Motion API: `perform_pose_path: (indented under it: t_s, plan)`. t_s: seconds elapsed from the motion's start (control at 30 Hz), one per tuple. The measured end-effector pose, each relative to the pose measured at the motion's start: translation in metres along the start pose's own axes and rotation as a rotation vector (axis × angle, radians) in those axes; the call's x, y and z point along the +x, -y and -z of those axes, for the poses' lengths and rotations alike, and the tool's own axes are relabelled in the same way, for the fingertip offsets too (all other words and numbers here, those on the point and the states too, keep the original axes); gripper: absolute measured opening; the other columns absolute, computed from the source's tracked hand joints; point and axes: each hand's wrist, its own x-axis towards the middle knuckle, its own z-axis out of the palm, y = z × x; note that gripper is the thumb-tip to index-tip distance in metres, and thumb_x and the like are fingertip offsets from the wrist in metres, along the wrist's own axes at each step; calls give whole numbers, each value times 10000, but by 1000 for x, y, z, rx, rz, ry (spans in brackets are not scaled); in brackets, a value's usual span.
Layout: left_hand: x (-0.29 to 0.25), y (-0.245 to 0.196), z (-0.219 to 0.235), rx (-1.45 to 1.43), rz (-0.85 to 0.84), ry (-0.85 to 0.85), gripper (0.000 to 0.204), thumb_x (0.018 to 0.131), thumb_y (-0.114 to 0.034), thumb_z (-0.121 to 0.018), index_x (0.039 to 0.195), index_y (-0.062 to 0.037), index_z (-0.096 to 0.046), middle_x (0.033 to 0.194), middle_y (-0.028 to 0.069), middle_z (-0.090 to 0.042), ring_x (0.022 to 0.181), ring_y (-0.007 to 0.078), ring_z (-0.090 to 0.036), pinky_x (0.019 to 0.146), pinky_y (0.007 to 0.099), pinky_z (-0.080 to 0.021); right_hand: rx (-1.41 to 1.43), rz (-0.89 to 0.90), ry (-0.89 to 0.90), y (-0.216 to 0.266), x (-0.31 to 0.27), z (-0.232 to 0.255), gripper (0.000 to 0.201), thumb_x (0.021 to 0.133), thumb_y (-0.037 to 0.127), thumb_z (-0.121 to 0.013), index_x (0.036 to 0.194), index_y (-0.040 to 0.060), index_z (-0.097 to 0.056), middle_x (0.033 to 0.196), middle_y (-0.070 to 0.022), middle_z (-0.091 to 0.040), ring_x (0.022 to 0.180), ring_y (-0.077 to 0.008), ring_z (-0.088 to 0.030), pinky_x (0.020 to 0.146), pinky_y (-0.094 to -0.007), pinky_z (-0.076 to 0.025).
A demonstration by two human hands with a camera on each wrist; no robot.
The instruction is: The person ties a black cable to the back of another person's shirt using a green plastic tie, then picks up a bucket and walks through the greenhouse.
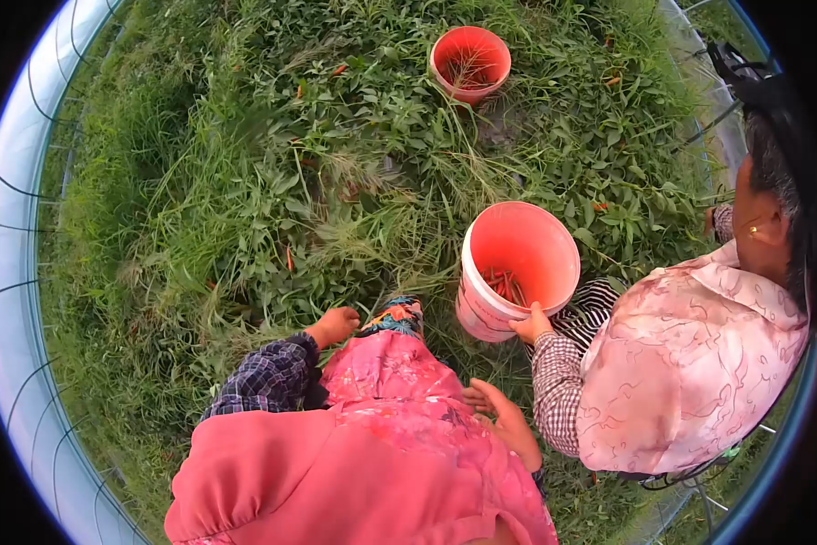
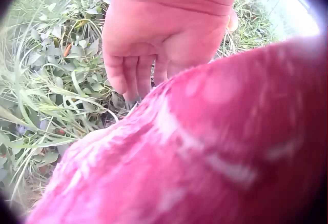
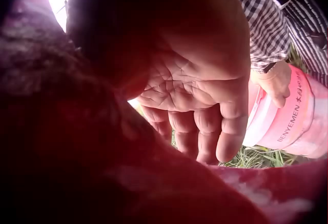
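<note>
My left hand (image 1: 336,325) hangs beside my pink floral clothing (image 1: 390,368), over the plants at the left. In the left wrist view its fingers (image 2: 137,75) point down with nothing in them. Near my right side, the right hand (image 1: 506,420) has its palm facing inward and fingers extended, and it holds nothing. A white bucket with a red inside (image 1: 526,241) stands just ahead of that hand, tilted, with several red chili peppers (image 1: 506,284) at its bottom. Another person's hand (image 1: 534,324) grips the bucket's near rim.
Leafy pepper plants and tall grass (image 1: 272,182) cover the ground, with red peppers (image 1: 289,259) among them. Farther off stands a second red bucket (image 1: 470,59) with dry grass stalks in it. A person in a pale pink patterned top (image 1: 690,363) is close on my right.
</note>
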Motion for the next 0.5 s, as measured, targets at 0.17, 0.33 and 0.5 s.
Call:
perform_pose_path:
  t_s: [0.17, 0.33, 0.5]
  plan:
    - [16, 16, 12, -325, -46, 9, 345, 884, -211, -567, 1148, 11, -578, 916, 116, -657, 821, 169, -625, 742, 307, -505, -102, 28, -72, 38, 46, -8, 652, 878, 287, -624, 1383, 12, -316, 1236, -178, -542, 1136, -254, -535, 955, -355, -405]
    - [16, 107, 24, -111, 129, 117, 371, 843, -294, -577, 1101, -33, -633, 1049, 156, -653, 980, 290, -622, 867, 354, -474, 17, 104, -360, 36, 80, -10, 709, 890, 277, -614, 1416, 9, -220, 1189, -174, -558, 1085, -243, -562, 927, -344, -420]
    - [-13, 102, 37, -262, 399, 245, 420, 870, -335, -560, 1177, -50, -585, 1073, 138, -645, 985, 280, -622, 834, 337, -497, 52, 122, -424, 52, 95, -13, 760, 894, 325, -604, 1436, 18, -167, 1136, -187, -571, 1032, -244, -580, 907, -340, -429]
